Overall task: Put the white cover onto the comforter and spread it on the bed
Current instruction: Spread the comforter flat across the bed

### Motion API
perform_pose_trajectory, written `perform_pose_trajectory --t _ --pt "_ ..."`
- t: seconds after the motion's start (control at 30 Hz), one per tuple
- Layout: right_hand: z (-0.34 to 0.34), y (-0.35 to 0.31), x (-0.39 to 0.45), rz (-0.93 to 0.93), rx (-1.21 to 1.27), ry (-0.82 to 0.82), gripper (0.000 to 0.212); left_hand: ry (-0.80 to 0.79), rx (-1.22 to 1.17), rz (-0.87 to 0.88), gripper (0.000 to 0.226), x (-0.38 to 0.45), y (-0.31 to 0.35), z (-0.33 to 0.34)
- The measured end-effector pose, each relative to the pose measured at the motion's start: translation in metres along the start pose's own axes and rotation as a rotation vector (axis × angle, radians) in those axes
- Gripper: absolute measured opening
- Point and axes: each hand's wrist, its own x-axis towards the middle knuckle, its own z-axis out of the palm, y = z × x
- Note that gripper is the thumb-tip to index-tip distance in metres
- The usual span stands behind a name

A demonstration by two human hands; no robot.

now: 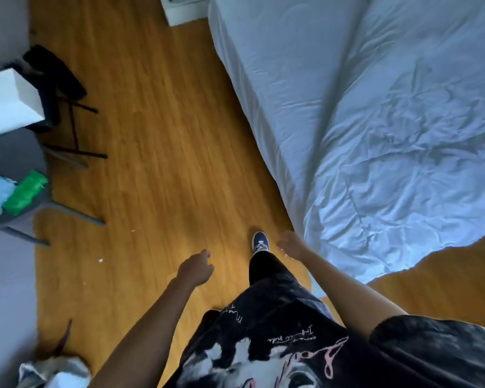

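Note:
The white covered comforter point(409, 152) lies rumpled across the bed point(266, 79) on the right, its lower corner hanging over the bed's edge toward the floor. My right hand point(291, 244) hangs free with relaxed fingers just left of that hanging corner, touching nothing. My left hand point(196, 267) is loosely curled over the wooden floor and holds nothing. Both arms reach down in front of my dark printed shirt.
A grey round table point(14, 163) with green and blue cloths stands at the left. Behind it is a dark chair point(53, 77) with a white box. A white nightstand point(182, 9) is at the top. My shoe point(260, 242) steps on the wooden floor point(157, 135). A bundle of cloth point(53, 371) lies at the bottom left.

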Motion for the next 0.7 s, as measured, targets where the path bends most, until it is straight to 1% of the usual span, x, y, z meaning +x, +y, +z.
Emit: perform_pose_trajectory --t 0.1,0.17,0.27,0.33,0.37,0.4,0.43,0.47,0.53,0.6,0.7 --pt "-0.018 -0.020 0.031 0.051 -0.008 -0.037 0.017 -0.029 0.009 0.001 0.045 0.039 0.005 -0.036" --pt "-0.039 -0.044 0.056 0.030 -0.017 -0.049 0.024 -0.018 0.019 0.012 0.043 0.071 0.015 -0.067" --pt "-0.082 -0.096 0.093 0.019 -0.019 -0.046 0.032 -0.018 0.048 0.000 0.043 0.115 0.037 -0.121" --pt "-0.111 -0.133 0.111 -0.007 -0.029 -0.022 0.034 -0.008 0.022 0.003 0.043 0.138 0.054 -0.160" --pt "-0.128 -0.155 0.121 -0.012 -0.039 -0.018 0.032 0.014 -0.004 0.014 0.043 0.152 0.064 -0.179" --pt "-0.143 -0.171 0.130 -0.017 -0.038 -0.012 0.025 0.027 -0.027 0.023 0.043 0.163 0.074 -0.198" --pt "-0.156 -0.185 0.139 -0.024 -0.031 -0.029 0.014 0.043 -0.051 0.029 0.043 0.173 0.083 -0.217" --pt "-0.167 -0.200 0.149 -0.037 0.002 -0.027 0.013 0.049 -0.069 0.039 0.043 0.181 0.092 -0.234" --pt "-0.190 -0.235 0.168 -0.049 0.014 -0.005 0.036 0.041 -0.088 0.062 0.043 0.201 0.105 -0.263" --pt "-0.209 -0.270 0.189 -0.060 0.014 -0.007 0.041 0.035 -0.083 0.085 0.043 0.224 0.110 -0.295" --pt "-0.223 -0.320 0.231 -0.033 0.005 -0.027 0.040 0.003 -0.053 0.091 0.040 0.267 0.103 -0.340"
